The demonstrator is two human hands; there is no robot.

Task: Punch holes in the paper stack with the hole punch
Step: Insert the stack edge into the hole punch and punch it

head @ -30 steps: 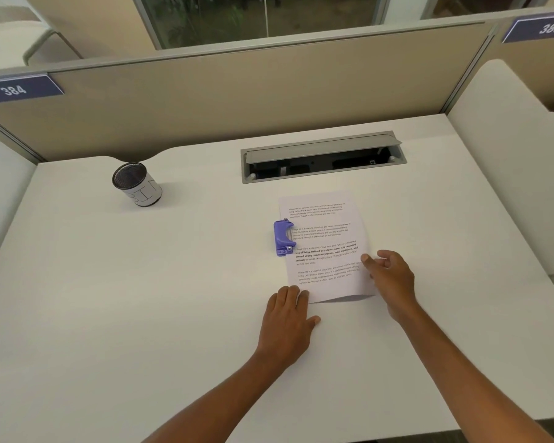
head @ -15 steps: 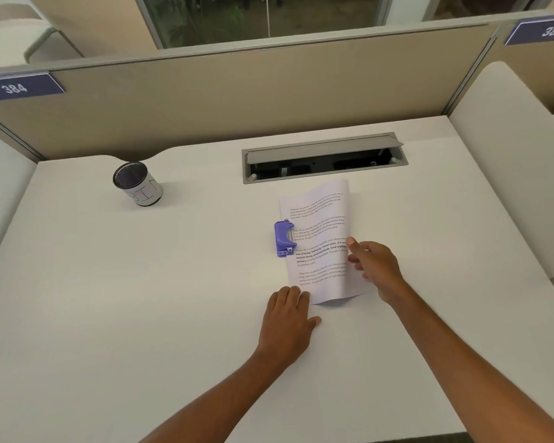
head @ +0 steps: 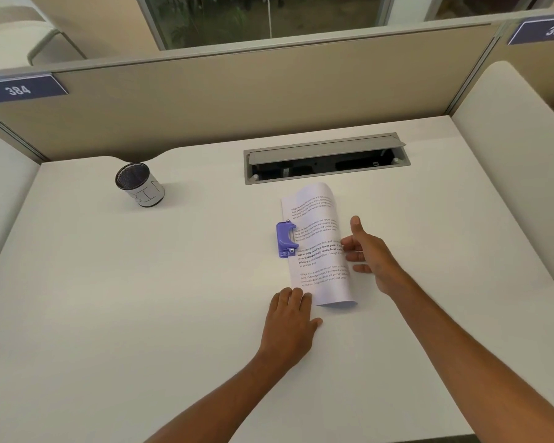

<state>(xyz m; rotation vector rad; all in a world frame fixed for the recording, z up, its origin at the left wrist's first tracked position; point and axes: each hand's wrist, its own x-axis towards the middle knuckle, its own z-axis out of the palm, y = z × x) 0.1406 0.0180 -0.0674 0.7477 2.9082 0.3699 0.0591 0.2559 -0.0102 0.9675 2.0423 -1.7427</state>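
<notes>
Since a second before, the right side of the paper stack [head: 317, 244] had been lifted off the white desk [head: 141, 298] and curled over toward the left, where it had earlier lain flat. The right hand [head: 370, 255] had moved up from the lower right corner to mid-sheet; its fingers were held loosely apart against the raised edge, the thumb pointing up and free, and whether any sheet was pinched could not be told. The left hand [head: 290, 329] had stayed palm-down on the desk, fingers together, fingertips touching the lower left corner of the stack. The purple hole punch [head: 286, 239] had not shifted; it sat on the stack's left edge at mid-height. A mesh cup [head: 139, 184] stood well apart at the far left, its contents not discernible. The recessed cable tray [head: 327, 159], lid propped up, lay just beyond the stack's far edge; only dark shapes showed inside. Bare desk extended left of the punch and along the near edge; a partition [head: 253, 97] closed the far side.
</notes>
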